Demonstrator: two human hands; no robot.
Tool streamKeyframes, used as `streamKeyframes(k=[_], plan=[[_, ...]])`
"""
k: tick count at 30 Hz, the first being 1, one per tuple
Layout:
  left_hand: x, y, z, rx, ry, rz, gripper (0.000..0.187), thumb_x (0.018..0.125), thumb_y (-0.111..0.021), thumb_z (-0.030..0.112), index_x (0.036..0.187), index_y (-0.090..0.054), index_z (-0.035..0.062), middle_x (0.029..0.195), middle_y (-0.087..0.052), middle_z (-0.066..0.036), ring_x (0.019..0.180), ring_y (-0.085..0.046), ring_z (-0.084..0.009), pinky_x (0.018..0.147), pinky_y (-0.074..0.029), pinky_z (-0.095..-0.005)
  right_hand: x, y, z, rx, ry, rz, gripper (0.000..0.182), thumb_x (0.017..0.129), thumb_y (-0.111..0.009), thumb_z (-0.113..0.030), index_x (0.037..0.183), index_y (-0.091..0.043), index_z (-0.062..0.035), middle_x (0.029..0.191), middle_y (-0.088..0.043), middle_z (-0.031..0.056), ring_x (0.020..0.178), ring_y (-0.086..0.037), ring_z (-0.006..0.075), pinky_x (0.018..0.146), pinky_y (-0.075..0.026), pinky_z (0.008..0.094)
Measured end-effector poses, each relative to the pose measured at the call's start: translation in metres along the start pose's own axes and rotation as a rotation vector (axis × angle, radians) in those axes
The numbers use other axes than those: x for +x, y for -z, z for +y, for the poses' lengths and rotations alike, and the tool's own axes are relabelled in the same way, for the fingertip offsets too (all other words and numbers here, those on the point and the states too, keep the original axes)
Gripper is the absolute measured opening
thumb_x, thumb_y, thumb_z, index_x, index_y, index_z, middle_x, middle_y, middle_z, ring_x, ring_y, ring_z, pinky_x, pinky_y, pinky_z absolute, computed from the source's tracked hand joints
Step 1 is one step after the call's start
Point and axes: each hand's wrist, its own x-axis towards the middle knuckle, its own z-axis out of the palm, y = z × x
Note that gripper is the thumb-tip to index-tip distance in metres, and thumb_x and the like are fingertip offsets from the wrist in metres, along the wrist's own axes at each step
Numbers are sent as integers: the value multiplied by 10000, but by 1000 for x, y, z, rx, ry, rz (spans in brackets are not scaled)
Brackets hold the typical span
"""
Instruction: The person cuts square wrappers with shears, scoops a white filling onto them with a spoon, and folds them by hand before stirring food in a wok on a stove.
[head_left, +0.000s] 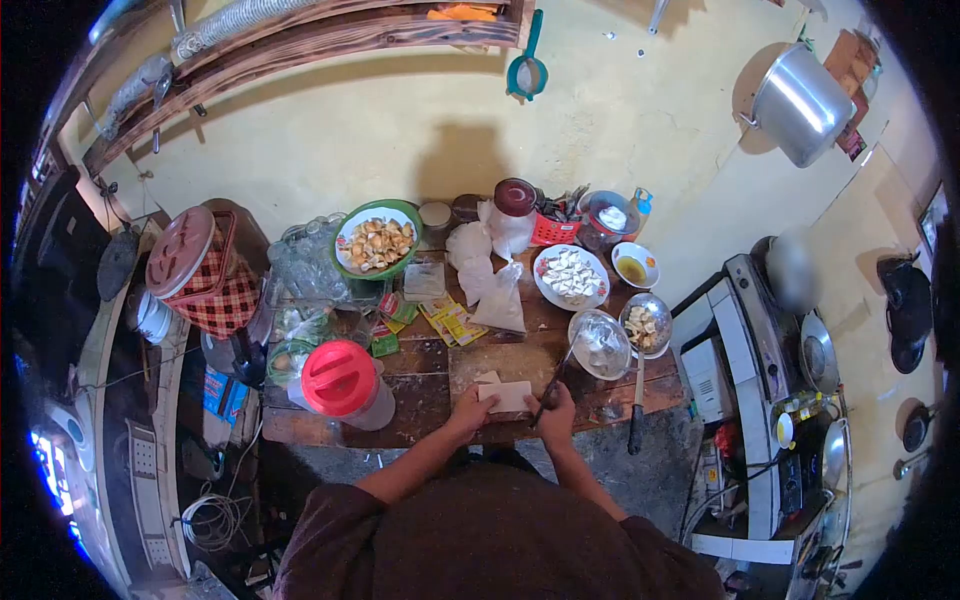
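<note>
My left hand grips the left end of a pale rectangular block that looks like tofu, near the table's front edge. A smaller pale piece shows just behind it. In my right hand is a dark, narrow knife, slanting up and away, close to the block's right end. Beyond the knife stands a clear bowl. A white plate of cut white cubes sits farther back.
Another knife overhangs the front edge, beside a bowl of browned pieces. A red-lidded pitcher stands left. Behind are yellow packets, a bag of white powder, a green-rimmed bowl and a bowl of yellowish liquid.
</note>
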Motion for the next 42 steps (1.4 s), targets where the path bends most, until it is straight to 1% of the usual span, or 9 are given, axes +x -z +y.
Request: streamKeyframes(k=[6,8,11,14,24,26,29,32,42], plan=[[24,8,-17,-12,73,102,291,866,-482,22,1148,-410,0,1079,-508,-126,957,-557,-263,750,-544,-381,-12,41,46,-161,106,-33,397,751,-701,-207,1038,-516,-4,734,-589,52,591,-555,126,508,-451,255],[45,16,-34,139,38,28,278,862,-486,28,1131,-417,7,1047,-518,-142,937,-567,-263,702,-551,-362,-28,56,34,-156,-301,-227,403,776,-674,-322,1007,-537,-21,645,-532,19,530,-510,104,461,-402,234],[51,-19,-27,172,33,175,254,855,-481,21,1102,-423,13,1012,-530,-152,893,-585,-262,652,-555,-344,-47,76,41,-224,-490,-319,425,778,-657,-394,981,-550,-36,603,-477,-5,493,-466,89,426,-357,221],[72,-18,-48,180,127,125,261,800,-538,14,1040,-436,3,904,-572,-128,730,-606,-250,561,-533,-324,-65,83,34,-213,-575,-273,447,774,-650,-431,953,-562,-31,611,-492,-9,507,-473,90,447,-364,228],[72,-23,-63,180,84,256,268,776,-543,-27,1011,-415,-37,947,-547,-160,812,-600,-268,596,-559,-307,-68,94,43,-308,-715,-477,488,759,-618,-526,878,-591,-53,629,-510,-8,543,-479,85,483,-362,230],[72,-21,-64,121,83,227,270,771,-543,-37,1003,-406,-35,967,-537,-161,843,-592,-272,619,-565,-311,-64,81,15,-222,-735,-499,568,749,-551,-621,731,-563,-53,630,-522,23,531,-488,131,510,-385,270],[97,6,-98,415,-12,225,270,763,-547,-40,996,-412,-29,950,-542,-164,818,-601,-254,603,-559,-307,-58,71,18,-159,-780,-526,524,771,-545,-598,764,-536,-74,594,-472,-4,488,-447,101,454,-348,249],[52,-31,-42,250,105,186,281,754,-560,-22,1002,-429,-35,911,-567,-167,777,-615,-221,574,-542,-297,-56,63,18,-20,-817,-500,487,806,-552,-523,925,-528,-52,609,-486,-9,468,-453,96,420,-326,232],[60,-12,-56,415,90,174,318,743,-572,-19,1023,-426,-54,807,-597,-172,611,-632,-217,494,-529,-303,-52,53,21,5,-845,-441,446,780,-615,-488,889,-507,-69,579,-434,-13,454,-421,92,405,-321,229]])
